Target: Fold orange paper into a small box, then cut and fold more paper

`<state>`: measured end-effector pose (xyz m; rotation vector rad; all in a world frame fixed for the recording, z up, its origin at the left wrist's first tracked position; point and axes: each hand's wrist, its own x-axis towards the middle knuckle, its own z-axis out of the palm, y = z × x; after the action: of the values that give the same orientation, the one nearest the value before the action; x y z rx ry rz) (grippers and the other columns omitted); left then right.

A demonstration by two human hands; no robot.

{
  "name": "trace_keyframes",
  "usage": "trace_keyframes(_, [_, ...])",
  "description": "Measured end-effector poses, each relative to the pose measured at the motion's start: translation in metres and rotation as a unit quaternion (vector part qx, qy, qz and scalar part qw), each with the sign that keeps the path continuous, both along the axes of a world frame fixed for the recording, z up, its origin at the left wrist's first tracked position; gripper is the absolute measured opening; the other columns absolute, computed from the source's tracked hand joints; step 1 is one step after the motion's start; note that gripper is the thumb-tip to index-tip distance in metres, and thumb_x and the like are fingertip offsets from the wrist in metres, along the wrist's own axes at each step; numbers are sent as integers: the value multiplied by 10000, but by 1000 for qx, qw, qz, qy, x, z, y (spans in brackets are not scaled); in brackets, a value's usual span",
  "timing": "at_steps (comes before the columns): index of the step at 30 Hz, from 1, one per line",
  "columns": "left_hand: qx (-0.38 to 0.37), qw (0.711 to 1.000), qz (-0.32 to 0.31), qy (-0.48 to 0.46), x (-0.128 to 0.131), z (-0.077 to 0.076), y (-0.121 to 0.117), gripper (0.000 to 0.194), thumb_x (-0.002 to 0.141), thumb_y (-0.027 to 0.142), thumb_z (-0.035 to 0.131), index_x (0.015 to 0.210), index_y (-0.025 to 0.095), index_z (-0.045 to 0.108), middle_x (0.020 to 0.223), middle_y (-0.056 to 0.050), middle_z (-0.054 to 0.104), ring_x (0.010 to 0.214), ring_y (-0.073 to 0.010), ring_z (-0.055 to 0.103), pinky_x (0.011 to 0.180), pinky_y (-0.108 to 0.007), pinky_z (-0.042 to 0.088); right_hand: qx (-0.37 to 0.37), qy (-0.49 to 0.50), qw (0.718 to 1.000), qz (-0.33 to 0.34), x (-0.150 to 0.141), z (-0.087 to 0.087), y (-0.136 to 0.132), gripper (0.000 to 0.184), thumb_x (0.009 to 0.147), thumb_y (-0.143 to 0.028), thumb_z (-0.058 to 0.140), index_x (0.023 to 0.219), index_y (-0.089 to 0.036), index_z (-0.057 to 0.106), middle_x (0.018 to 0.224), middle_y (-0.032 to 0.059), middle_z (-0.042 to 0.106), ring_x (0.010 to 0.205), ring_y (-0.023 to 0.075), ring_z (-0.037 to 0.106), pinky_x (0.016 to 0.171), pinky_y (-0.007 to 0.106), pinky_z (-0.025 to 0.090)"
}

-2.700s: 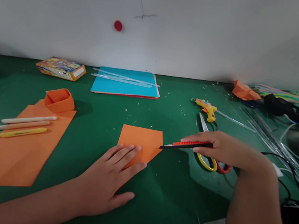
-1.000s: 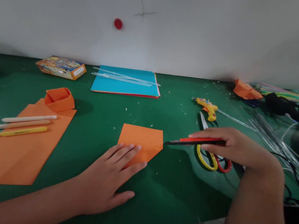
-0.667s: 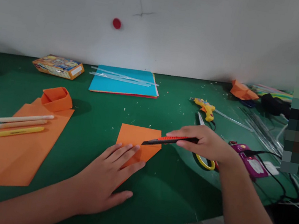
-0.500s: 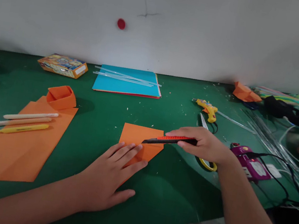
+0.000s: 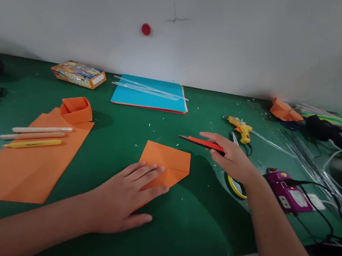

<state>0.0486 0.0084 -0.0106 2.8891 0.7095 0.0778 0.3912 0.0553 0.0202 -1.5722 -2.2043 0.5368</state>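
Note:
My left hand (image 5: 132, 196) lies flat with its fingers spread on a folded piece of orange paper (image 5: 172, 159), pressing it to the green table (image 5: 110, 152). Part of the paper is hidden under the fingers. In my right hand (image 5: 234, 159) is a red and black utility knife (image 5: 206, 144), held between thumb and fingers. Its tip points left, in the air above and behind the paper's far right corner, apart from it. Below my right hand lie scissors with a yellow handle (image 5: 236, 188), partly covered by the hand.
At left, several pens (image 5: 37, 135) and a folded orange paper shape (image 5: 76, 109) rest on orange sheets (image 5: 26, 177). Behind are a small box (image 5: 79, 74) and blue sheets (image 5: 149, 100) with clear sticks. At right are a yellow glue gun (image 5: 240, 128), a purple power strip (image 5: 289, 195) and cables.
My right hand has lifted the utility knife off the orange paper, moving it up and away from my left hand. My left hand stays on the paper. The view has shifted slightly.

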Motion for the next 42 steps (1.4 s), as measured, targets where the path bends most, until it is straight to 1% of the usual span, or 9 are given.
trace_keyframes(4, [-21, 999, -34, -1, -10, 12, 13, 529, 953, 330, 576, 1476, 308, 498, 1629, -90, 396, 1485, -328, 382, 1206, -553, 319, 65, -66, 996, -20, -8, -13, 8, 547, 958, -223, 419, 1492, -321, 483, 1351, 92, 600, 984, 257, 639, 838, 407, 504])
trace_keyframes(8, [-46, 997, -61, 7, -22, 22, 25, 566, 896, 134, 495, 1433, 305, 543, 1619, -38, 421, 1498, -247, 375, 1242, -497, 291, 56, -119, 991, 23, -14, -25, 14, 543, 957, -222, 431, 1488, -315, 496, 1293, 109, 620, 1124, 315, 584, 933, 475, 456])
trace_keyframes(13, [-63, 996, -58, -22, -27, 19, 33, 514, 816, 26, 416, 1206, 254, 661, 1549, 5, 520, 1475, -188, 409, 1253, -440, 287, 97, -180, 979, -20, -33, -27, 7, 503, 964, -333, 486, 1462, -283, 536, 1385, 132, 579, 1197, 380, 519, 999, 582, 339])
trace_keyframes(17, [3, 997, 43, -65, -17, 11, 26, 304, 914, 118, 418, 1033, 212, 681, 1491, -84, 558, 1451, -263, 421, 1156, -484, 384, 118, -149, 981, 25, -65, -27, -8, 486, 1024, -400, 435, 1483, -261, 511, 1511, 104, 513, 1299, 338, 478, 1058, 535, 327])
trace_keyframes(19, [45, 988, 129, -76, -13, 5, 22, 283, 962, 240, 451, 1136, 185, 667, 1491, -140, 534, 1442, -325, 408, 1109, -531, 402, 117, -149, 978, 90, -81, -31, -14, 511, 1054, -426, 389, 1534, -261, 447, 1605, 77, 430, 1380, 322, 419, 1106, 527, 303])
trace_keyframes(22, [81, 976, 196, -55, -12, -8, 20, 541, 1008, 468, 452, 1442, 151, 518, 1545, -175, 478, 1439, -365, 398, 1087, -562, 390, 110, -171, 963, 178, -96, -37, -19, 550, 1073, -405, 322, 1589, -217, 360, 1670, 68, 329, 1453, 351, 324, 1144, 563, 270])
trace_keyframes(25, [95, 977, 188, -17, -16, -19, 21, 664, 1028, 551, 388, 1572, 170, 372, 1616, -138, 409, 1477, -362, 351, 1123, -569, 324, 96, -186, 953, 219, -100, -41, -20, 567, 1082, -384, 273, 1613, -189, 307, 1681, 68, 301, 1478, 372, 289, 1145, 582, 286])
trace_keyframes(30, [111, 974, 198, -8, -17, -28, 22, 728, 1038, 608, 271, 1614, 163, 304, 1645, -133, 353, 1523, -343, 293, 1210, -548, 166, 98, -195, 956, 198, -99, -43, -22, 572, 1086, -384, 246, 1617, -178, 297, 1679, 52, 305, 1489, 360, 287, 1183, 574, 257])
trace_keyframes(42, [96, 970, 222, 5, -13, -27, 19, 825, 1023, 655, 198, 1588, 70, 337, 1651, -189, 305, 1540, -341, 265, 1193, -535, 212, 97, -198, 964, 149, -108, -43, -34, 553, 1083, -360, 238, 1601, -194, 341, 1676, 35, 312, 1488, 354, 302, 1218, 624, 121])
